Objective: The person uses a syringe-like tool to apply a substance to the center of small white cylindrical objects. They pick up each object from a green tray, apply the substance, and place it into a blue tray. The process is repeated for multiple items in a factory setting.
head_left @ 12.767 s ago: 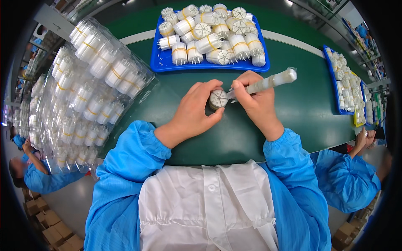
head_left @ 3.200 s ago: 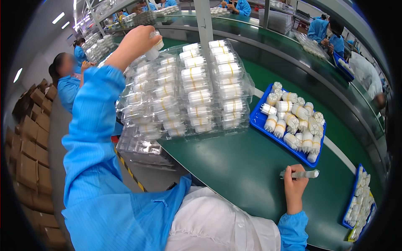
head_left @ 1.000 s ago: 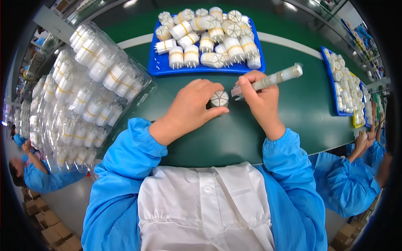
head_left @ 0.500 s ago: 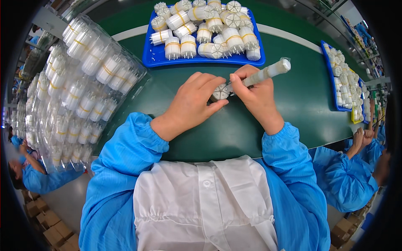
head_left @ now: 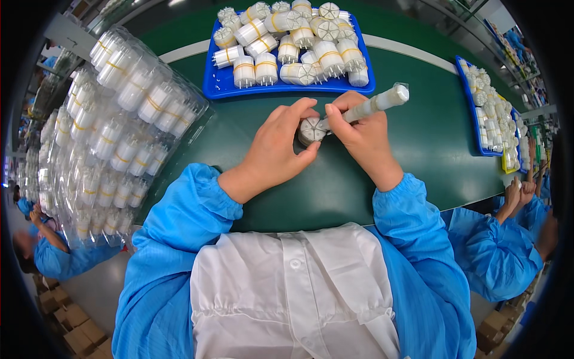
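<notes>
— What are the two hands doing over the green table [head_left: 430, 143]?

— The left hand [head_left: 278, 149] cups a small white cylindrical part with a spoked round end face [head_left: 311, 129]. Its fingers curl over the top and the thumb closes in from below, so the part is pinched between them, just above the table surface near the middle of the view.

— And the other one?

— The right hand [head_left: 362, 134] grips a long pale tube-shaped tool with a clear squared cap at its far end [head_left: 373, 105]. Thumb and forefinger press together around the lower part of the tube, with the other fingers folded beneath. The tool slants up and to the right, and its near tip meets the spoked face of the part (whether it goes in or only touches, I cannot tell).

— What lies about them?

— Just beyond the hands sits a blue rectangular plastic tray [head_left: 221, 90], heaped with more white cylindrical parts banded in yellow [head_left: 287, 42], some upright, some tipped over. To the left stands a stack of clear plastic blister trays filled with the same white parts [head_left: 113, 137]. At the right edge a second blue tray of parts [head_left: 487, 119] lies well apart from the hands. Both forearms wear bright blue sleeves [head_left: 185, 209], with a white apron [head_left: 287, 293] below.

— Anyone else?

— A person in a blue coat [head_left: 496, 245] sits at the right, and another at the lower left [head_left: 54, 257].
</notes>
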{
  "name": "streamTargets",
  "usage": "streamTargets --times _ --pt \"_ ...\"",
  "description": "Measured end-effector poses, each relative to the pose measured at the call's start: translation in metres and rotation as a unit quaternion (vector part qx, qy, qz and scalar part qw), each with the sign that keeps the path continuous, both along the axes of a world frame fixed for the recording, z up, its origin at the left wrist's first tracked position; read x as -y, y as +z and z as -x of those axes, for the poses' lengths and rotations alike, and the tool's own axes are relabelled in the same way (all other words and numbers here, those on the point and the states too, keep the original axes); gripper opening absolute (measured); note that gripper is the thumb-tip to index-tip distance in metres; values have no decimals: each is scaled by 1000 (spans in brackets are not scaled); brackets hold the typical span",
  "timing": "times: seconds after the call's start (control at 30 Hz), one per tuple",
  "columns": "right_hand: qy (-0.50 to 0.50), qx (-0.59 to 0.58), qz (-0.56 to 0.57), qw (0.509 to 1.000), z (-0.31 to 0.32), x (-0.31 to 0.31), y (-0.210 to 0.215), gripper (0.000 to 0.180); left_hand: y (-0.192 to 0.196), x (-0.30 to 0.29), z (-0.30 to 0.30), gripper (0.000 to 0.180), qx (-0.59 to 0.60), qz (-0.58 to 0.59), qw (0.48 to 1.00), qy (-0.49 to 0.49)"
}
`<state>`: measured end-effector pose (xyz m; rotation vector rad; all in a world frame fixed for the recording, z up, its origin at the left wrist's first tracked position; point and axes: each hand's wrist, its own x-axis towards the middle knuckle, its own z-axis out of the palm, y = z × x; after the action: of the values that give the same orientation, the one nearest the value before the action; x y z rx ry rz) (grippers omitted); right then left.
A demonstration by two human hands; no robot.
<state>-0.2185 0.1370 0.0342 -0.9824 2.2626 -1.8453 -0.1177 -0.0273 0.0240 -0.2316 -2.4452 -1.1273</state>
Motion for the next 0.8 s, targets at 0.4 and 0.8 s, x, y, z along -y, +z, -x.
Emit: streamTargets --times 0.4,0.8 --pt "-21 -13 46 999 2 1 4 15 -5 -2 2 71 23 4 1000 20" --pt "7 -50 -16 999 1 2 -2 17 1 -3 4 71 33 57 997 35"
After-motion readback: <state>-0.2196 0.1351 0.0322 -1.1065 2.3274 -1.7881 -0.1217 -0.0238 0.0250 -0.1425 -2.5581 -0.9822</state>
